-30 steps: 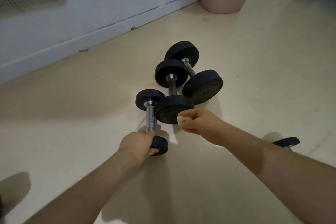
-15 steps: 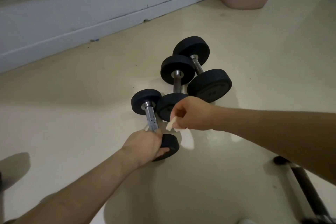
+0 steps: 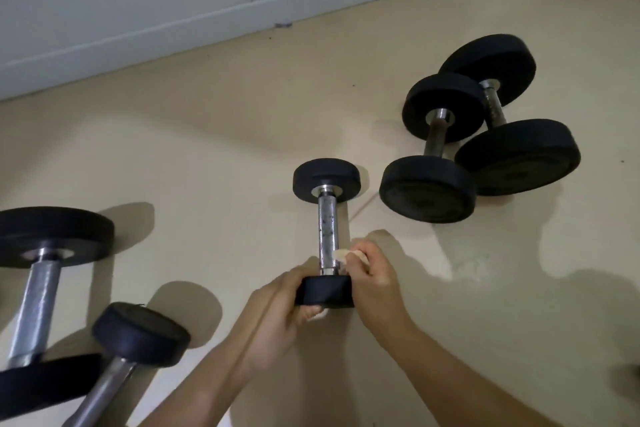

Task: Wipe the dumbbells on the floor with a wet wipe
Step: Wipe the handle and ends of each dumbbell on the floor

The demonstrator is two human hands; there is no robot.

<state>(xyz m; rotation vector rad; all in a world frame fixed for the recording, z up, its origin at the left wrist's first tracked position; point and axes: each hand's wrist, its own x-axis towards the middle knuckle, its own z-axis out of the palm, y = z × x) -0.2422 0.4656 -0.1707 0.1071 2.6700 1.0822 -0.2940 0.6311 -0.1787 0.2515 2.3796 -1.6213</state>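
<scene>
Small dumbbell [image 3: 325,236] lies on the floor [image 3: 207,149], near two bigger dumbbells [image 3: 429,185]. The left hand [image 3: 277,315] has its grip closed around the near black end. The right hand [image 3: 375,284] pinches the wet wipe [image 3: 341,254] against the metal bar.

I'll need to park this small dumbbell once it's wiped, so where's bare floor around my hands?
Bare floor: the wide strip between the baseboard and the small dumbbell; also right of your right hand, nearer than the larger pair. Crowded: lower left, two dumbbells close together.
</scene>
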